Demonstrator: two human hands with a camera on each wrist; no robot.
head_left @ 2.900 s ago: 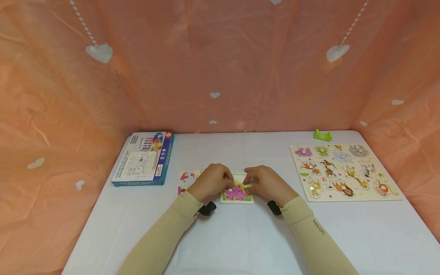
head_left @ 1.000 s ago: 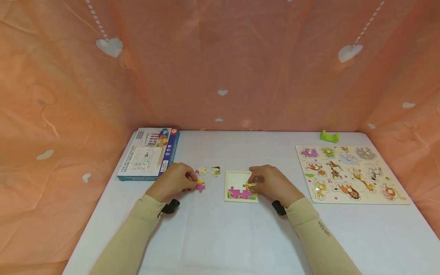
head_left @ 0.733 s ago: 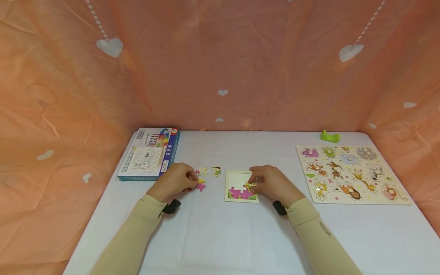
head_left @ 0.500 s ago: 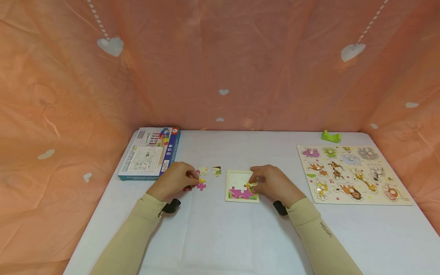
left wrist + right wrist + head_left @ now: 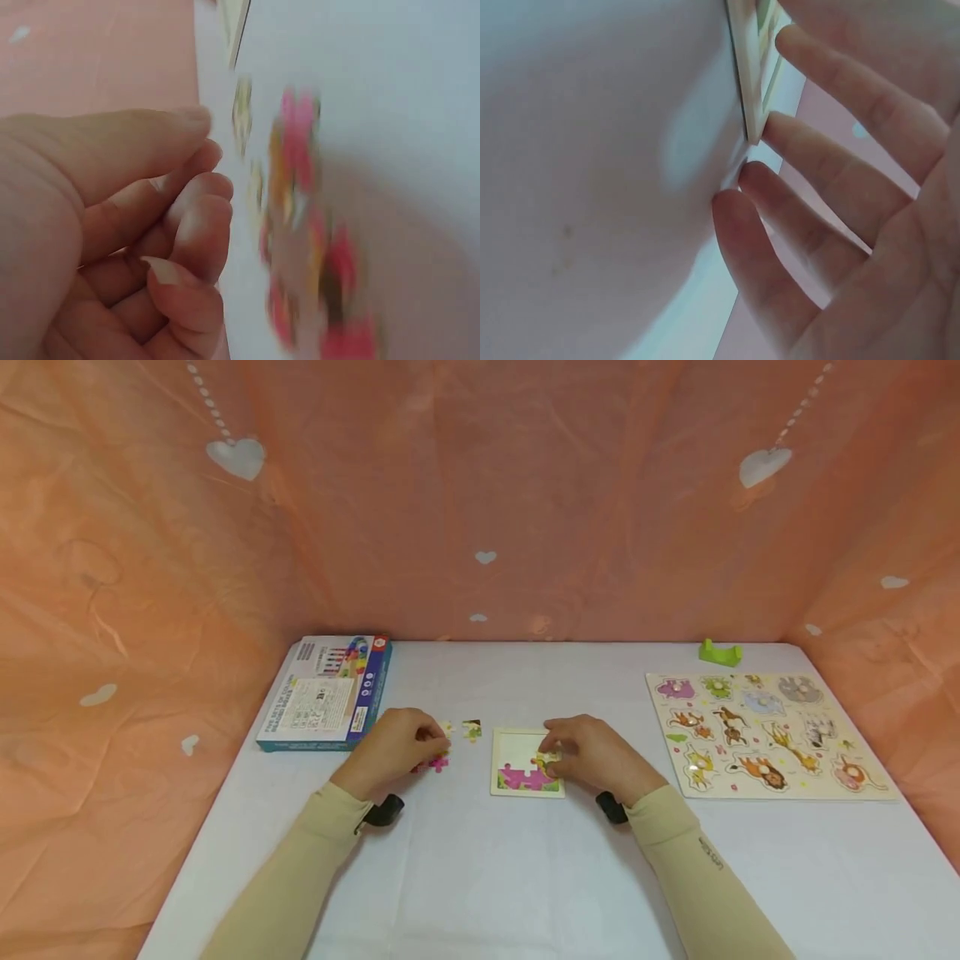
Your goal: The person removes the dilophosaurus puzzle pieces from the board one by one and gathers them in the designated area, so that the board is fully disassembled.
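My left hand [image 5: 396, 747] hovers over loose jigsaw pieces [image 5: 438, 763] left of the puzzle tray, partly covering them. In the left wrist view its fingers [image 5: 202, 232] are loosely curled, with thumb and index tips close together and no piece visible between them; the pieces beyond are blurred. My right hand [image 5: 596, 756] rests at the right edge of the small square puzzle tray [image 5: 495, 760]. Its thumb and index finger are at a yellow-green piece [image 5: 545, 762] in the tray, while the other fingers spread loosely. Pink pieces [image 5: 522, 779] fill the tray's lower part; its upper left shows bare white.
Another loose piece [image 5: 472, 729] lies just left of the tray. A flat boxed set [image 5: 322, 697] is at the table's back left. An animal peg puzzle board [image 5: 765, 735] occupies the right side, with a green plastic part [image 5: 720, 652] behind it.
My left hand has gone from the tray leftward to the loose pieces, then shifted slightly right over them. My right hand has stayed at the tray's right edge.
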